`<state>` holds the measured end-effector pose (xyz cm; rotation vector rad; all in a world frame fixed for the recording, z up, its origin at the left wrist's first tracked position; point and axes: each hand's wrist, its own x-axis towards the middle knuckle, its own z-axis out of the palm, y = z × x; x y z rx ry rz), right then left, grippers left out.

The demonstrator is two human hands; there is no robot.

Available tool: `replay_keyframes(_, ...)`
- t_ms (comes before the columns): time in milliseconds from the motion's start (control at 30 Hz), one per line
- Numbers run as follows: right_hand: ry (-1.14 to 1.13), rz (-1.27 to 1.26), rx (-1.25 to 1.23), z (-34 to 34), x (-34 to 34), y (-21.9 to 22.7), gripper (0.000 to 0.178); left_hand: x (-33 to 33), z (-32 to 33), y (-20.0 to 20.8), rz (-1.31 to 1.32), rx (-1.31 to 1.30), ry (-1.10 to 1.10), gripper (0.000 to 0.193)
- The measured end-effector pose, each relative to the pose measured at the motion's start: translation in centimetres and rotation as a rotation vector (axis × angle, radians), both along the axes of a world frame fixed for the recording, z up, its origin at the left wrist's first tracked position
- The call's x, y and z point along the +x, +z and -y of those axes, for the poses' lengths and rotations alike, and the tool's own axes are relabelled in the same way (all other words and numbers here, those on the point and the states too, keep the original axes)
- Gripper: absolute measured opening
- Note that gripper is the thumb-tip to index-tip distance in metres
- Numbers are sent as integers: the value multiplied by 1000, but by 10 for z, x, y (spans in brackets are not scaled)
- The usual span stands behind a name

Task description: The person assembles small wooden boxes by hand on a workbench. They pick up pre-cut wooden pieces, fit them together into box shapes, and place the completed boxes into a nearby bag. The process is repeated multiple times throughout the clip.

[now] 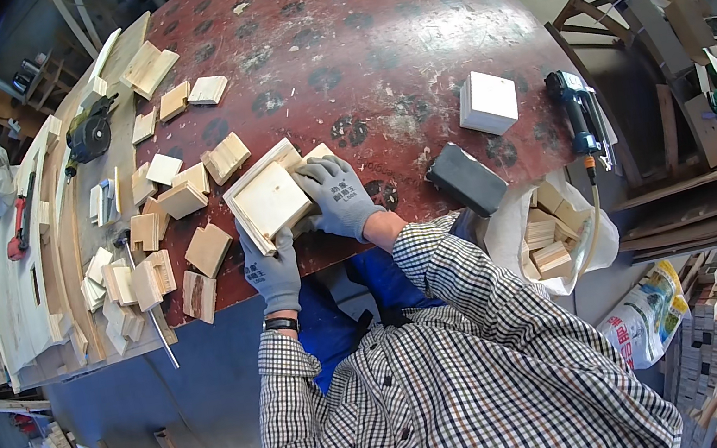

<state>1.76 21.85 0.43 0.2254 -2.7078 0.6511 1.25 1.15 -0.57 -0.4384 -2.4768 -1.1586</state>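
A pale square wooden block, with a thin board along its left side, is held at the near edge of the red table. My left hand, in a grey work glove, grips its lower end with the thumb on top. From the right, my gloved right hand closes against the block's right side, its fingers partly hidden. Just beyond those fingers a small piece of wood shows; whether I grip it too, I cannot tell. Several loose wooden blocks lie to the left of my hands.
On the red tabletop, a white block, a dark block and a nail gun with a hose are to the right. A white sack of wood pieces hangs near the edge. Power tools and boards occupy the left.
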Motion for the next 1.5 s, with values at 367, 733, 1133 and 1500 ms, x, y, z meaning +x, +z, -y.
replay_keyframes(367, 0, -14, 9, 2, -1, -3, 91, 1, 1, 1, -6, 11, 11, 70)
replay_keyframes(733, -7, -32, 7, -3, -2, -5, 87, -1, 0, 1, -10, -46, -1, 81)
replay_keyframes(1133, 34, -45, 17, -1, -1, -2, 91, 4, 3, 11, -28, -62, 36, 92)
replay_keyframes(1500, 150, 192, -489, -16, 0, 10, 109, 6, 0, 12, 95, -91, 19, 97)
